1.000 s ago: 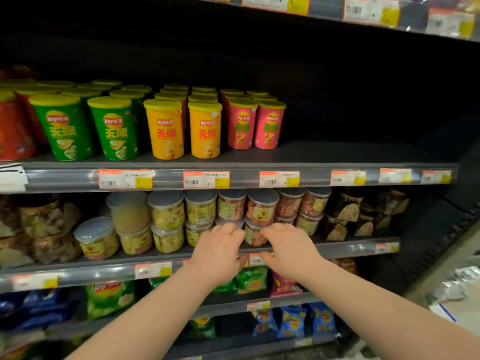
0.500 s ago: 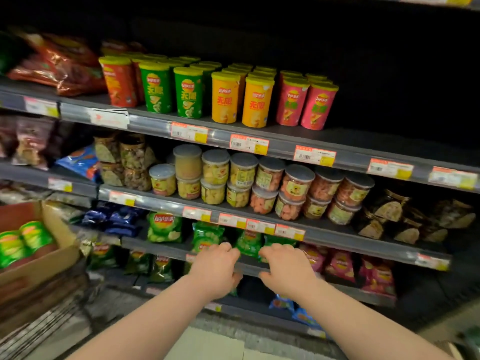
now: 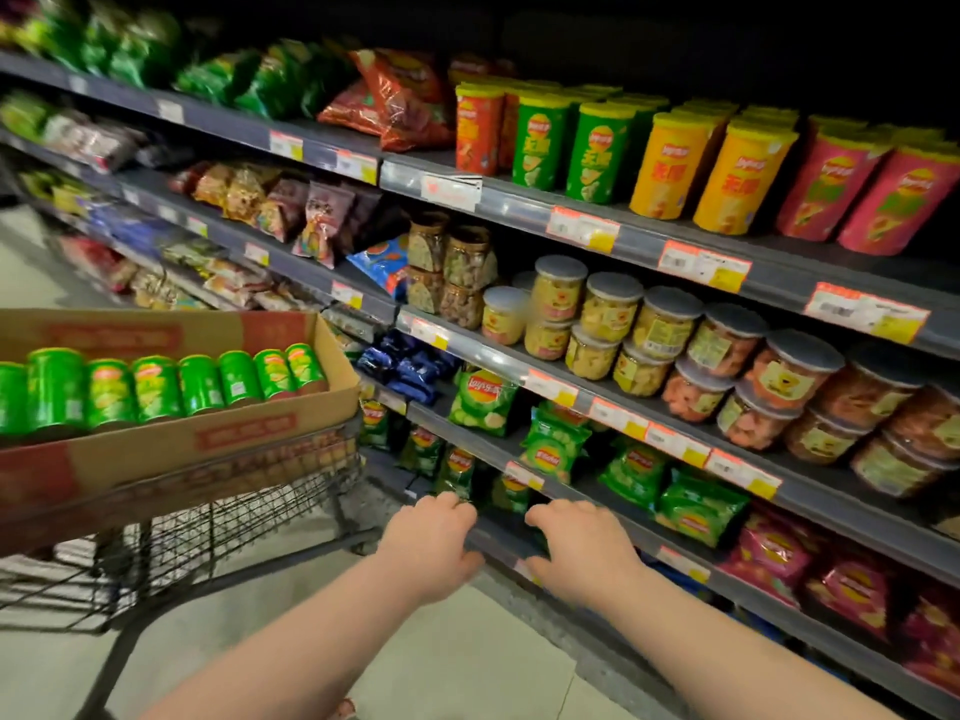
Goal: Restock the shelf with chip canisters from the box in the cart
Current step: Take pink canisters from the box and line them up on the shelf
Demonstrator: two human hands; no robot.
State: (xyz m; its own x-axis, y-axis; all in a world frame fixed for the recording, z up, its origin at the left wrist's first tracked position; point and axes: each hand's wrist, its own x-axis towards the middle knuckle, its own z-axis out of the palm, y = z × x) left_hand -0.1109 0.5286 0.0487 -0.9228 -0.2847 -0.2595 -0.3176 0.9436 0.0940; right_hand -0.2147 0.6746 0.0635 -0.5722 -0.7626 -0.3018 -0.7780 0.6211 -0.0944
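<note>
Far left, a cardboard box sat on top of the wire cart, open side up, w/ a row of boxed green canisters lying on their sides inside, packed side by side. Pale floor ran below & betw. cart & shelving. Low centre, the left hand reached fwd, palm down, fingers loosely bent, grip apart & empty. It hung in front of a low shelf edge; contact w/ it can't be told. Just right of it, the right hand had the same pose: palm down, fingers loosely bent, grip apart, nothing in it. The hands were near each other, not touching. Behind them, green chip bags stood on the lower levels. One level up, clear jars w/ grey lids were stacked two high. Upper right, the canister shelf carried upright yellow-lidded tubes in rows front to back: red canisters, then shelved green canisters, orange canisters, & pink canisters at far right. Price tags lined its front rail.
</note>
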